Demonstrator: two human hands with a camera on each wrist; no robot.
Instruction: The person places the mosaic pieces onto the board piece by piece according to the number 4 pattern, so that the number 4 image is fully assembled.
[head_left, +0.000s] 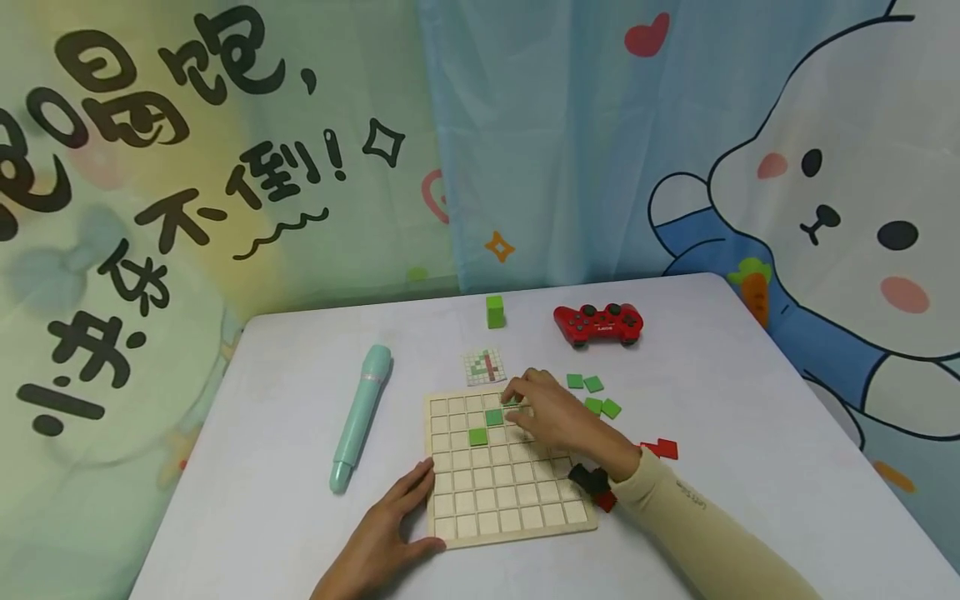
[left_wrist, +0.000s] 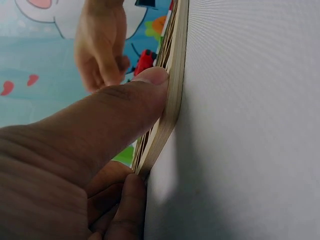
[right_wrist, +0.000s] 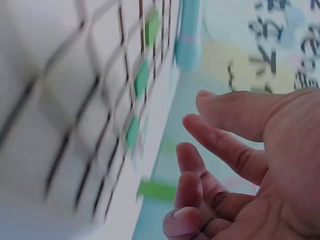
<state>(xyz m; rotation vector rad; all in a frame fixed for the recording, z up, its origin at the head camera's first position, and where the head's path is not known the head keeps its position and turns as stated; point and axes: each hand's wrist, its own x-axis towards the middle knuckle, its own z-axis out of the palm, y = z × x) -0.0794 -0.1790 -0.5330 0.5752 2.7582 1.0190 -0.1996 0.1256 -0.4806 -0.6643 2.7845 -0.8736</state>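
Note:
A square wooden grid board [head_left: 487,477] lies on the table with three green square tiles in its cells: a light green tile [head_left: 477,437], a darker green tile [head_left: 493,417] and a third tile [right_wrist: 132,132] partly behind my right fingers. My left hand [head_left: 390,515] holds the board's near left corner, thumb [left_wrist: 135,95] on the front edge and the other fingers along the left side. Over the board's far right part is my right hand [head_left: 551,410]. Its fingers [right_wrist: 192,160] are loosely bent with nothing between them, thumb and index tip apart.
Behind the board lies a small pattern card [head_left: 483,367], with a green block [head_left: 495,312] and a red game controller [head_left: 600,325] farther back. Loose green tiles [head_left: 593,406] and red tiles [head_left: 666,448] are on the right. A teal rod [head_left: 360,421] lies left.

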